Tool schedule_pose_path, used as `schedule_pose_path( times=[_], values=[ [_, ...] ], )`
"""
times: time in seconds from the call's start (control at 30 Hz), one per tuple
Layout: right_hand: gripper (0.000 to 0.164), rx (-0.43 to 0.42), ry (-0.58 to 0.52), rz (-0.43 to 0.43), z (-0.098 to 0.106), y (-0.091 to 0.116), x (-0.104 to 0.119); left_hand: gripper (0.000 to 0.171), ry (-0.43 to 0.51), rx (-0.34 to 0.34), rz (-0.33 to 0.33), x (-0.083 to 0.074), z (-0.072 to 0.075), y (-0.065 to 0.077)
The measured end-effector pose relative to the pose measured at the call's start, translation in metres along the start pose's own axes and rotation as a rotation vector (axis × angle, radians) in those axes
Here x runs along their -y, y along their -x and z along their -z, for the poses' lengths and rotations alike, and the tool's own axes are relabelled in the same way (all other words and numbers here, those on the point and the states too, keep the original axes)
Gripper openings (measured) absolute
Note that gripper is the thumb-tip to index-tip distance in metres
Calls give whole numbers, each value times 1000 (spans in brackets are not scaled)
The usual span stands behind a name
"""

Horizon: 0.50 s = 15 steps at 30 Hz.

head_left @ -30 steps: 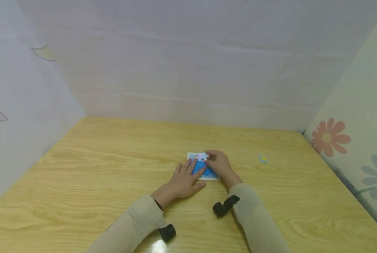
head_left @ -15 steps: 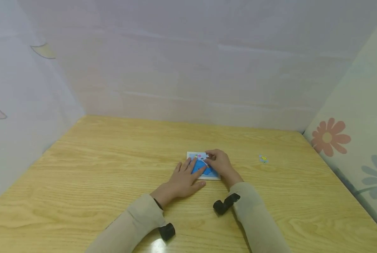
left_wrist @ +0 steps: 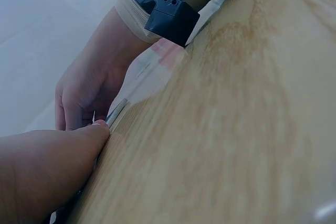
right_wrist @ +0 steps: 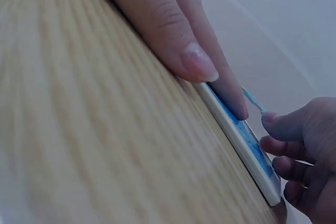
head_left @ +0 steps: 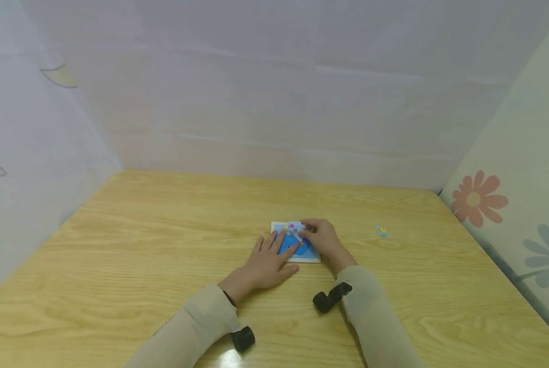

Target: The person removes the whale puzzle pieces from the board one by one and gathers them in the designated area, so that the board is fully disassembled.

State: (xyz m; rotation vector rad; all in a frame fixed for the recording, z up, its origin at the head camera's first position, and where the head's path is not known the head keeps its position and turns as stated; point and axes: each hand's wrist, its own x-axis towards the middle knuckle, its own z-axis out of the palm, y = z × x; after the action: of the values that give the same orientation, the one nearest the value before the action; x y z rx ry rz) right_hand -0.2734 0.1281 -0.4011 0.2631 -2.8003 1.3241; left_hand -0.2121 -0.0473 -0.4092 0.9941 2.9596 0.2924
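Observation:
A small square puzzle board (head_left: 310, 258) with a white edge and a blue picture lies on the table. My left hand (head_left: 266, 264) rests across its left part, fingers spread and straight. At the board's upper right, my right hand (head_left: 326, 240) pinches a pale puzzle piece (head_left: 295, 226) between thumb and fingers. In the right wrist view that piece (right_wrist: 253, 99) stands tilted, with its upper end apart from the board (right_wrist: 239, 132); whether its lower edge touches is hard to tell. The left wrist view shows the board's edge (left_wrist: 119, 111) beyond my left thumb.
A loose puzzle piece with a yellow flower (head_left: 383, 231) lies to the right on the wooden table (head_left: 164, 230). Pale fabric walls (head_left: 274, 102) stand at the back and both sides. Black camera mounts (head_left: 332, 297) sit on both wrists.
The piece in my right hand has tilted a little, and a pink swirl on it shows more clearly. My left hand has stayed in place on the board.

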Motion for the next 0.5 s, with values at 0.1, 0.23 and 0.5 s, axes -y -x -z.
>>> schedule_pose_path(
  times=[0.1, 0.23, 0.5],
  values=[
    [30, 15, -32, -24, 3, 0, -3, 56, 7, 1, 3, -1, 0, 0],
    [29, 28, -56, -54, 11, 1, -7, 56, 11, 6, 8, -1, 0, 0],
    [31, 58, -185, -92, 34, 6, -12, 57, 13, 4, 5, 1, -1, 0]
  ],
)
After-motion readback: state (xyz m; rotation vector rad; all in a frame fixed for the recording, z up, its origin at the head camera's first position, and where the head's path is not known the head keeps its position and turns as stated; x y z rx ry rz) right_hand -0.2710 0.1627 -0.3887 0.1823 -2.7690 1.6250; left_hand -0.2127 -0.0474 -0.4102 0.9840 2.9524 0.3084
